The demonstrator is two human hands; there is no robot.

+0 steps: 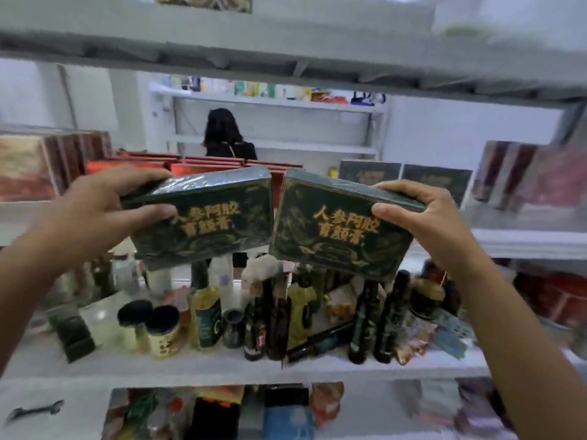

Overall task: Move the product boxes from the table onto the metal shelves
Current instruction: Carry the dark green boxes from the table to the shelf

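Step in hand: carrying to shelf (533,244), not yet placed.
Gripping left box (206,223) with left hand (92,211), fingers (139,177) curled over top edge, thumb on face.
Gripping right box (336,230) likewise with right hand (422,223).
Holding both in air, tilted, near edges almost touching, above bottles (203,312) at 6 o'clock.
Noted matching green boxes (403,182) on shelf at 1 o'clock.
Next, probably: reach toward 1 o'clock, set upright beside those, let go.

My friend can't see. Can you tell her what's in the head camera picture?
The left hand holds up the left green box and the right hand the right green box, both gold-lettered, before white metal shelves. More green boxes and red boxes sit behind; bottles crowd the shelf below.
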